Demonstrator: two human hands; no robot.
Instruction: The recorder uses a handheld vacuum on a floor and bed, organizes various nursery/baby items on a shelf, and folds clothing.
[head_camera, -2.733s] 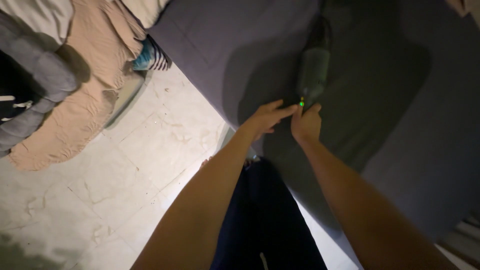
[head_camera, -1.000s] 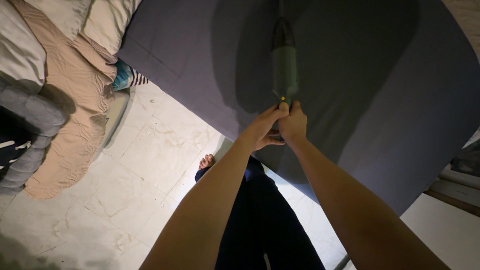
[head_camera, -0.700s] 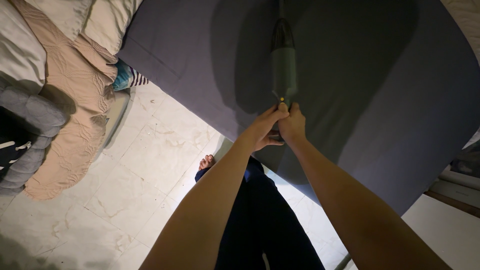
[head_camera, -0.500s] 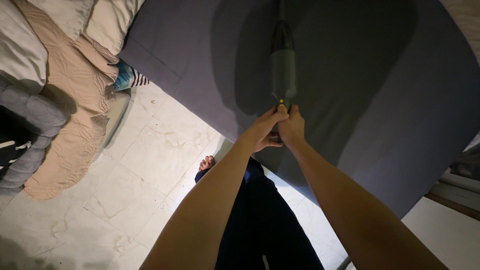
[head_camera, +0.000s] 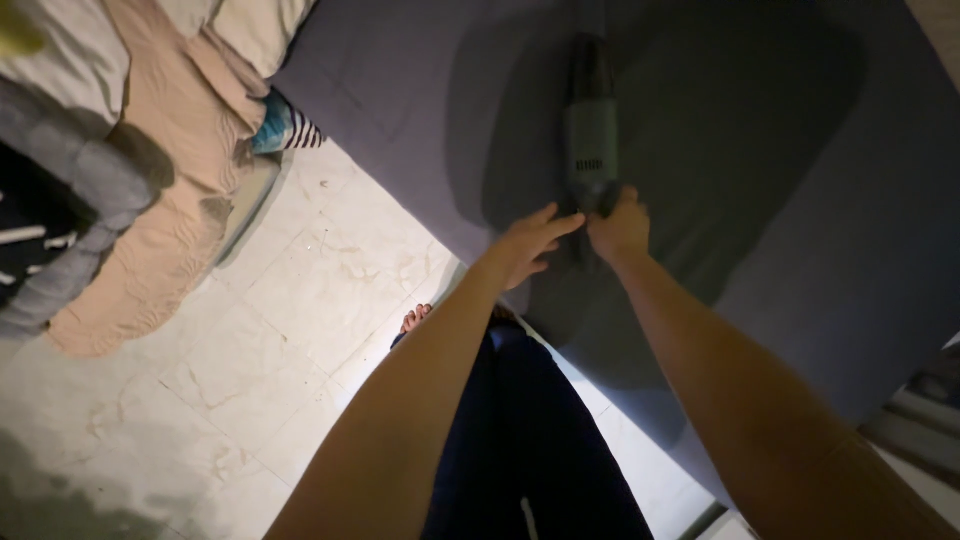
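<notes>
A dark grey-green handheld vacuum (head_camera: 590, 130) lies lengthwise on the grey bedsheet (head_camera: 780, 200), its nozzle pointing away from me. My right hand (head_camera: 622, 226) is closed around the handle at its near end. My left hand (head_camera: 528, 240) rests just left of the handle with fingers spread, its fingertips touching the vacuum's base. Both my forearms reach forward over my dark trousers (head_camera: 520, 440).
A peach quilt (head_camera: 150, 190) and a grey knotted cushion (head_camera: 75, 170) hang over furniture at the left. A striped cloth (head_camera: 285, 125) sits by the bed corner. Pale marble floor tiles (head_camera: 270, 330) lie below, with my bare foot (head_camera: 415, 318) on them.
My left hand has come off the handle and its fingers have opened. The vacuum has turned, so its small light no longer shows. The view has shifted slightly right.
</notes>
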